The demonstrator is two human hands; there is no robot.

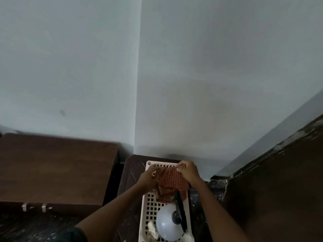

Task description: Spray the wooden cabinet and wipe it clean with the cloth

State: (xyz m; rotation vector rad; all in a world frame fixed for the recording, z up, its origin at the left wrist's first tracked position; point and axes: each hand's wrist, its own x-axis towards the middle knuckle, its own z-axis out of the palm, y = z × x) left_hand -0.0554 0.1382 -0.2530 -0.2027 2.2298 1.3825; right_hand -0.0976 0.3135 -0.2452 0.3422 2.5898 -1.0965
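Both hands are on the red-and-orange checked woven cloth (172, 180), held up over the far end of the cream perforated plastic basket (145, 205). The basket stands on the dark brown moulded plastic desk (133, 172), running from its far edge towards its near edge. The left hand (150, 177) has its grip closed around the bunched left side of the cloth. The right hand (189, 172) pinches the far right corner between thumb and fingers. The step in hand looks like readying the cloth for wiping.

To do this well, draw the two grips apart so the folds fall open. Then refold the cloth into a flat pad with a clean face outward, since a thin, limp weave like this bunches and smears if it is used crumpled. Lift it clear of the basket rim so that its hanging edge does not snag in the square holes.

The dark brown wooden cabinet (56, 169) stands just beyond the desk's left edge. Its top is flat, matt and faintly dusty, with two pale fittings on the near face.

At the basket's near end lie a smooth white rounded plastic vessel with a dark cap (165, 222), a long black handle (180, 211) and a crumpled white rag (151, 228). Whether the vessel is the sprayer cannot be told.
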